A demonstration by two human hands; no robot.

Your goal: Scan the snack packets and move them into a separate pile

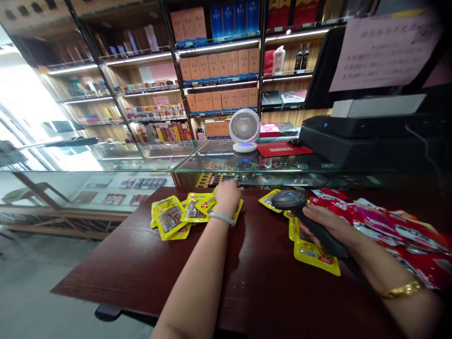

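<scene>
My left hand (pixel 228 194) is stretched far across the brown counter, its fingers curled down over a yellow snack packet (pixel 238 212) that shows at its side; the fingertips are hidden. Left of it, more yellow snack packets (pixel 170 220) lie overlapping in a loose heap. My right hand (pixel 326 223) is wrapped round the handle of a black barcode scanner (pixel 290 199), whose head points left with a small blue light on top. Beneath the scanner and that hand is a row of yellow packets (pixel 315 258), partly covered.
Red and pink snack bags (pixel 399 230) are piled at the right, under my right forearm. A glass display case (pixel 212 165) borders the counter's far side, bearing a white fan (pixel 245 129) and a red mat (pixel 284 149). A black monitor (pixel 323 70) stands at the right.
</scene>
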